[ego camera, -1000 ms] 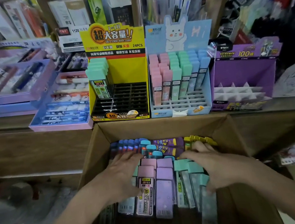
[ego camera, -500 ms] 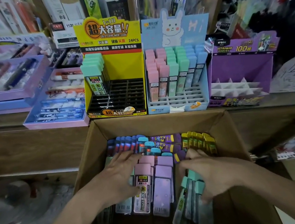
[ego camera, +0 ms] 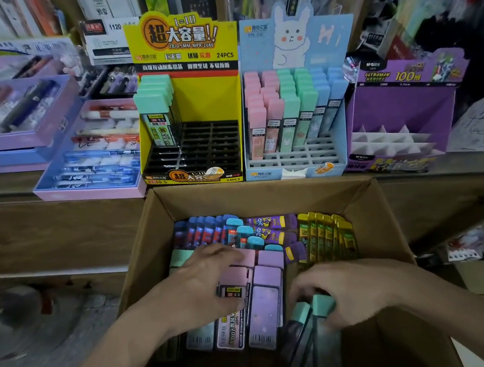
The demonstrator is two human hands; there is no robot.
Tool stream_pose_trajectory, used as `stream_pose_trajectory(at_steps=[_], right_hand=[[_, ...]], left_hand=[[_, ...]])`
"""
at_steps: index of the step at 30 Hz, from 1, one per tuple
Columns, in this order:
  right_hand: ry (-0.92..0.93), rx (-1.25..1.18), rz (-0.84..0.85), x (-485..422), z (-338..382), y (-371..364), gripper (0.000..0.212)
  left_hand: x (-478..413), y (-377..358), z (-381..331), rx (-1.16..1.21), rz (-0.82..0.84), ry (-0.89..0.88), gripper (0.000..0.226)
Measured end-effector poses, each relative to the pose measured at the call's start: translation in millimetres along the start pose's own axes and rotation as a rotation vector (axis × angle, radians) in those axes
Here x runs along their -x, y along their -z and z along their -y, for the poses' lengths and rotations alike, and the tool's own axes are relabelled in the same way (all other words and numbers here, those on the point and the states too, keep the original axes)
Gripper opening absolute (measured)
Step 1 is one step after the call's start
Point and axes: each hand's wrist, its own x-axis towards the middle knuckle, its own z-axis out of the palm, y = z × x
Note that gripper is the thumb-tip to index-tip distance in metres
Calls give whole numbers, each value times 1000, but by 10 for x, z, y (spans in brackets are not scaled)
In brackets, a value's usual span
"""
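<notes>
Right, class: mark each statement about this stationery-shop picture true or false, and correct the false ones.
1. The right hand grips teal-capped cases in the cardboard box. True.
2. The yellow display is full. False: only its left column holds cases.
3. The purple display has no cases in its compartments. True.
4. The left hand is raised above the box. False: it rests on pink-capped cases inside.
</notes>
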Motion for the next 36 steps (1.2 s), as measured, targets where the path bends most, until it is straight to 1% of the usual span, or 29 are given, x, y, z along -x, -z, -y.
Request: stream_pose_trajectory(at_steps=[3,4,7,12,17,19,22,25,28,30,32,34,36], right_hand=[[-54,52,82,-16,29,5,68],[-75,64,107,-16,35,-2,68],[-73,74,116,-6,47,-37,55],[2,-56,131,-13,76,6,42],[4,-92,161,-19,86,-10,38],[32,-136,151,-2,92,2,36],[59,-218,132,13,105,12,35],[70,-265,96,20,96,-5,33],[89,-323,25,17,82,-23,36],[92,-357,-36,8,74,-16,38],[115,-427,-97,-2,72,14,36],[156,-544,-140,9,72,75,30],[194,-629,-168,37,81,167,28]], left_hand=[[6,-12,38,14,-10,-9,73],[7,-12,50,17,-14,-10,71],[-2,-12,58,36,-30,-32,66],[21,-41,-5,99,-3,-83,52],[41,-61,-48,234,66,-112,48],[18,-65,-59,303,143,-119,48],[8,-130,-89,438,350,-70,52],[0,-204,-132,402,500,-63,51],[18,-183,-185,388,560,-91,41],[35,-155,-229,420,539,-85,35],[40,-120,-257,458,466,-54,35],[24,-53,-273,559,415,-27,32],[24,35,-267,713,400,12,25]])
